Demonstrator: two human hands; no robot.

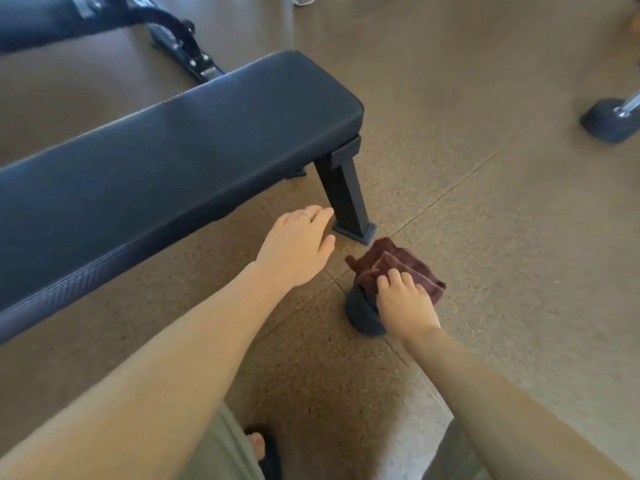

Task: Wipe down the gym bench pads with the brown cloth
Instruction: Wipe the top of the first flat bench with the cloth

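Partly, the scene is cut off: the near end of the bench pad (166, 161) runs out of the left edge, and only a corner of a second bench (52, 19) is seen at the top left. A dark round object (362, 315) on the floor (485, 220) is half covered by the right hand (403, 306) and by the brown cloth (398, 268), so its kind cannot be told. At the right edge a dumbbell (609, 121) is clipped by the frame. At the bottom a sandalled foot (263, 448) is glimpsed between the forearms, mostly hidden.

Both bare arms are stretched forward and down. The left hand (294, 247) is held palm down over the floor, just beside the bench leg (346, 199), its fingers (320, 216) spread loosely and nothing held in them; a thin ring is worn on one. The right hand is laid on the cloth, its fingers (394, 278) curled down onto the fabric; whether the cloth is actually pinched cannot be told.

The cloth is seen as a dark reddish-brown, crumpled and folded bundle, resting partly on the dark object and partly toward the floor, near the foot of the bench leg and off the pad. The pad is shown as black, smooth and slightly glossy.
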